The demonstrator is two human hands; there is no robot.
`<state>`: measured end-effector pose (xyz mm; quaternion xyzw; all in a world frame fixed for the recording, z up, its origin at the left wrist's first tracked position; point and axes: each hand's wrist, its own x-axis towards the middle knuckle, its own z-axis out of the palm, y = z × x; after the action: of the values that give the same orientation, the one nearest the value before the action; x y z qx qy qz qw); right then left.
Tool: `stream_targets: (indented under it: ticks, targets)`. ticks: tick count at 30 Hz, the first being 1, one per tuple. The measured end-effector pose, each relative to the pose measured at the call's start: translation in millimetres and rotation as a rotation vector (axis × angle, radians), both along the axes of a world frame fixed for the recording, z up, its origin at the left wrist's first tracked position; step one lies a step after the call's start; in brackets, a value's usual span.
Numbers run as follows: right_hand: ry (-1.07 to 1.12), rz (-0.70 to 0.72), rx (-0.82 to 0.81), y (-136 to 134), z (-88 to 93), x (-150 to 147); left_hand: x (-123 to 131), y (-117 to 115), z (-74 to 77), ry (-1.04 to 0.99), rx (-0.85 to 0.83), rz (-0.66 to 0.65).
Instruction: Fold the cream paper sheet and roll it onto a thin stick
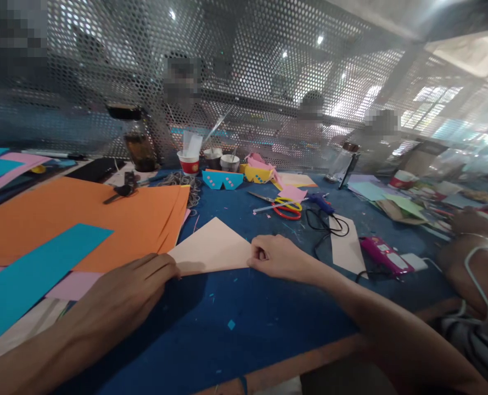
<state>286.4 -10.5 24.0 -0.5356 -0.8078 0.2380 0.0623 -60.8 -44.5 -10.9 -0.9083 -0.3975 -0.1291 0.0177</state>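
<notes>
We grip the paper (214,248) by opposite corners, left hand (148,277) and right hand (277,258), seemingly mid-fold, with even creasing pressure likely needed next.

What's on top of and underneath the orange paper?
On the orange paper lie a blue strip and a small black object. Beneath, pink paper peeks out at the near edge; anything further under is covered.

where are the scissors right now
In the head view, just right of centre: the scissors lie on the blue table beyond the right hand, left of the blue glue gun.
</notes>
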Motion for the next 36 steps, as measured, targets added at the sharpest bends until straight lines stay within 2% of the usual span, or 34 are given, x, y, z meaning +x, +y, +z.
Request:
stream_targets:
  ticks: [4,10,24,36]
  targets:
    - [-0.004,0.002,-0.011,1,1.1,0,2,-3,3.4,0.036,-0.03,0.024]
    - [-0.013,0.01,-0.01,-1,3.6,0,4,-5,7.3,0.075,0.017,-0.059]
    - [0.009,0.015,0.014,0,-0.4,2,-3,-5,-6.0,0.073,-0.029,-0.048]
    - [0.0,0.018,-0.003,1,1.8,2,-5,0,-9.4,0.105,0.03,-0.138]
